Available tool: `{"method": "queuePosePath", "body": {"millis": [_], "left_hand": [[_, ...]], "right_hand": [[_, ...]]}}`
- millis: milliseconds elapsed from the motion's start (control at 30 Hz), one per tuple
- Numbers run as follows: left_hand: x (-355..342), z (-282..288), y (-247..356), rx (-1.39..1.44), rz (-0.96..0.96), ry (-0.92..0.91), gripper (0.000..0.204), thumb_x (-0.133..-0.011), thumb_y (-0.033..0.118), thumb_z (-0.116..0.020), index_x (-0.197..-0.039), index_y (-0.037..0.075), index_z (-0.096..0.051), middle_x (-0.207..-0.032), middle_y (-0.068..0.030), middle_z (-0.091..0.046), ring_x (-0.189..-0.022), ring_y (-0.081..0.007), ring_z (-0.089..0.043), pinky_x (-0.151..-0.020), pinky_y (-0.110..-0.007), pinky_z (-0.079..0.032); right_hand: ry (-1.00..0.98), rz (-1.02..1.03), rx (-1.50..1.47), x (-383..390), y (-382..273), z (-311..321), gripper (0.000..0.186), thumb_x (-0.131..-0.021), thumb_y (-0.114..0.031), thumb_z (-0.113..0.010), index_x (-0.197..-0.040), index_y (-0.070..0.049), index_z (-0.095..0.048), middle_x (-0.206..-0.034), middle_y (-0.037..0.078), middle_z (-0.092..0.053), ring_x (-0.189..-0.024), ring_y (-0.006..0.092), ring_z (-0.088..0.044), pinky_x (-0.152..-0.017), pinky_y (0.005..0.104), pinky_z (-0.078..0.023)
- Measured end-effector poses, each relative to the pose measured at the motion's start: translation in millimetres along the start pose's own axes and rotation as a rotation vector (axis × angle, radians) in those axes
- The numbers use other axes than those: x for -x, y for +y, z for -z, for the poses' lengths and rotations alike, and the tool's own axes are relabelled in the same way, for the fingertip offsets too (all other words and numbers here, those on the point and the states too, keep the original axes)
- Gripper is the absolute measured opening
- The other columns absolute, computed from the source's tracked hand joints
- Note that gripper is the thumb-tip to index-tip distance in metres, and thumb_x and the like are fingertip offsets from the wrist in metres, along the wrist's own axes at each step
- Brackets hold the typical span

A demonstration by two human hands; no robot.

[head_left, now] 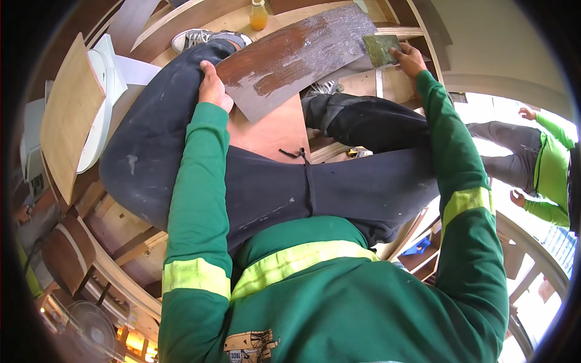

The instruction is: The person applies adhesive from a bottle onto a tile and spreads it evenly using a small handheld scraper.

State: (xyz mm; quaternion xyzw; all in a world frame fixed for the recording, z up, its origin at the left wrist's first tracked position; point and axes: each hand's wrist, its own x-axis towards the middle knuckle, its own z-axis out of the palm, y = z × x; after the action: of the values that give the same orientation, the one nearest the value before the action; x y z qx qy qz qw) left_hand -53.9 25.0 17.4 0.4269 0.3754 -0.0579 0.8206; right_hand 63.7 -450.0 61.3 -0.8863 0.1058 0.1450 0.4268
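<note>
A long brown board (290,57) lies slanted across in front of me, its upper face streaked with a wet, whitish film and greyer toward both ends. My left hand (214,89) is closed on the board's near left edge, thumb up and the other fingers mostly hidden. At the board's far right end, my right hand (409,58) grips a flat, square green piece (381,50) by its right side, fingers on top. What that piece is made of I cannot tell; it overlaps the board's right end.
Beneath the board is a pinkish-tan panel (275,130), between my legs. A bottle of orange liquid (258,15) stands beyond the board, near my left shoe (209,40). Wooden panels (71,115) lean at left. A person in a bright green top (552,163) is at right.
</note>
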Motion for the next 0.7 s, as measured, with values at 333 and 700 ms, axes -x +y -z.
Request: {"method": "queuePosePath", "body": {"millis": [333,700], "left_hand": [[-10,9,-2,-0.059,0.07,0.025,0.083,-0.1,0.068,-0.031,-0.143,-0.002,-0.042,-0.145,-0.0151,-0.049,-0.128,-0.0278,-0.053,-0.105,-0.046,-0.046],[6,-6,6,-0.05,0.066,0.023,0.08,-0.101,0.066,-0.029,-0.14,-0.002,-0.046,-0.142,-0.0156,-0.051,-0.125,-0.0291,-0.056,-0.104,-0.046,-0.048]], "right_hand": [[0.041,0.141,0.238,3,22,-55,0.051,-0.092,-0.028,-0.063,-0.127,0.009,-0.058,-0.121,0.028,-0.065,-0.115,0.0374,-0.062,-0.101,0.0379,-0.046],[-0.279,0.058,0.092,31,-19,-84,0.058,-0.094,-0.029,-0.065,-0.135,0.01,-0.052,-0.126,0.023,-0.064,-0.113,0.03,-0.064,-0.091,0.0371,-0.052]]}}
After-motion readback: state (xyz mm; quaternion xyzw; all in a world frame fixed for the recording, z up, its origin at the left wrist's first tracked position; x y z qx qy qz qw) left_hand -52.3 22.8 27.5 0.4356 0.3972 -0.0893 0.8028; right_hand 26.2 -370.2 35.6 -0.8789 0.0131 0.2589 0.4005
